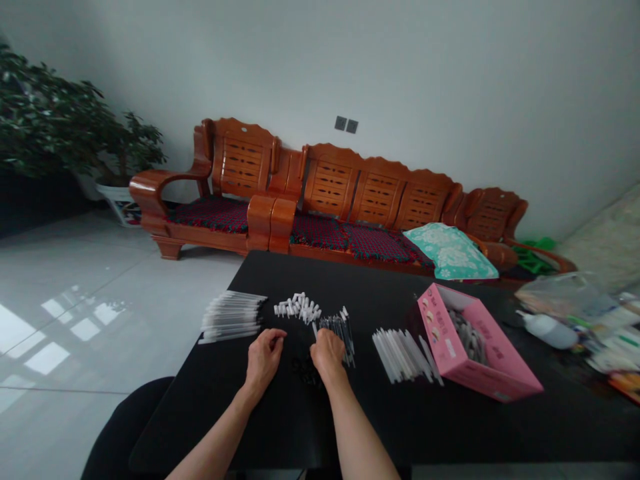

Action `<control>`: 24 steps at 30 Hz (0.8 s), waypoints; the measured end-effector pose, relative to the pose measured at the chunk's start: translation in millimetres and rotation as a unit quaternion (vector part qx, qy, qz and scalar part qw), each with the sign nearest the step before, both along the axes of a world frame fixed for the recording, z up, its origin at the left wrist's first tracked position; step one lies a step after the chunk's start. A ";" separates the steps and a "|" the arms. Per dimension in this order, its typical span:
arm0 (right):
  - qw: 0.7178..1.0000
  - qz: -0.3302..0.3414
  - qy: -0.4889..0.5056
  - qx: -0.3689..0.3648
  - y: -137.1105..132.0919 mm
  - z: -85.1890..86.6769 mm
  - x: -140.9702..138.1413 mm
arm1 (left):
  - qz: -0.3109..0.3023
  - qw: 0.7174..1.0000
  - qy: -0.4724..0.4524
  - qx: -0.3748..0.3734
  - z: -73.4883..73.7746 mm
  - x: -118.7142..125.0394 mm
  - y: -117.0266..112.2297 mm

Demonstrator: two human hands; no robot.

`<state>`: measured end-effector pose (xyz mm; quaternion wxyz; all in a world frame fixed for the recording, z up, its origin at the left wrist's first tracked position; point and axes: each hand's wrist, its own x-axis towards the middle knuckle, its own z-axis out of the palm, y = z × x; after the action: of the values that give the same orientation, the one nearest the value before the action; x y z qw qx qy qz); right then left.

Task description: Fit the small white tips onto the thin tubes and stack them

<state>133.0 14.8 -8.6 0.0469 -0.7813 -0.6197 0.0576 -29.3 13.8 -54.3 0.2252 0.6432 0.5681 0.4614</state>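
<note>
My left hand (265,360) rests at the table's left part with fingers curled together; what they hold, if anything, is hidden. My right hand (329,351) is closed at the left side of a row of thin dark pen refills (345,332). A thin pale stick (315,328) pokes up from its fingers. Small white caps (299,307) lie in a loose heap beyond both hands. Left of them is a row of white pen barrels (234,316) with dark ends. Between my wrists sits a pile of small black parts (306,371), hard to make out.
On the black table (320,273), white tubes (403,357) lie right of my right hand, beside an open pink box (480,377) of greyish pieces. A white bottle (550,331) and plastic bags (567,297) crowd the right end. A wooden sofa (330,180) stands behind.
</note>
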 end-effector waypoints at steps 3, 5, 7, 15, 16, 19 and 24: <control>1.000 -0.004 0.007 -0.002 1.2 0.9 -0.8 | -0.015 1.000 -0.008 -0.009 9.6 10.0 2.6; 1.000 -0.010 0.013 -0.003 1.9 1.3 0.8 | -0.037 0.999 -0.011 -0.033 15.8 17.9 5.5; 1.000 -0.016 0.020 -0.004 2.7 1.5 3.0 | -0.067 0.995 -0.019 -0.068 19.6 26.1 9.2; 0.998 -0.028 0.048 -0.010 3.1 0.4 -2.5 | -0.116 0.957 -0.097 -0.249 17.8 55.5 26.4; 0.998 -0.030 0.051 -0.009 2.3 0.4 -4.3 | -0.117 0.955 -0.101 -0.252 17.0 57.4 27.7; 0.997 -0.036 0.067 -0.001 -0.4 1.0 -5.7 | -0.110 0.950 -0.120 -0.265 14.2 59.7 30.1; 0.990 -0.057 0.126 0.009 -3.9 4.6 7.8 | -0.108 0.942 -0.148 -0.281 11.9 60.5 29.5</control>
<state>140.8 10.9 -4.0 0.1347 -0.8012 -0.5642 0.1471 31.2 43.3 -42.4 0.5273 0.5356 0.5618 0.3457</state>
